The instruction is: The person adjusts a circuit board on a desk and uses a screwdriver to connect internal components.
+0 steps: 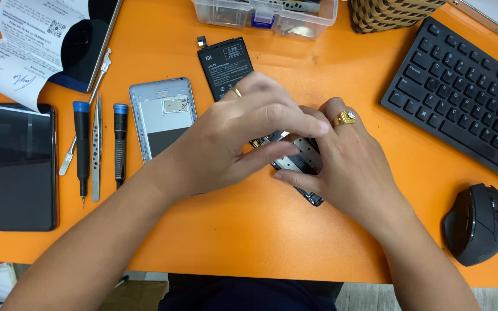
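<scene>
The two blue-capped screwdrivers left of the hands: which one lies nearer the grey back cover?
The shorter screwdriver, right beside the grey back cover; tweezers separate it from the longer one.

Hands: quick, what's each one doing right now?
Left hand: fingers closed on the opened phone.
Right hand: gripping the same phone from the other side.

Both hands cover most of the opened phone [301, 164]. At twelve o'clock the clear plastic box [266, 14] and woven basket [393, 14] are cut off; at three o'clock, the keyboard [462, 98].
</scene>
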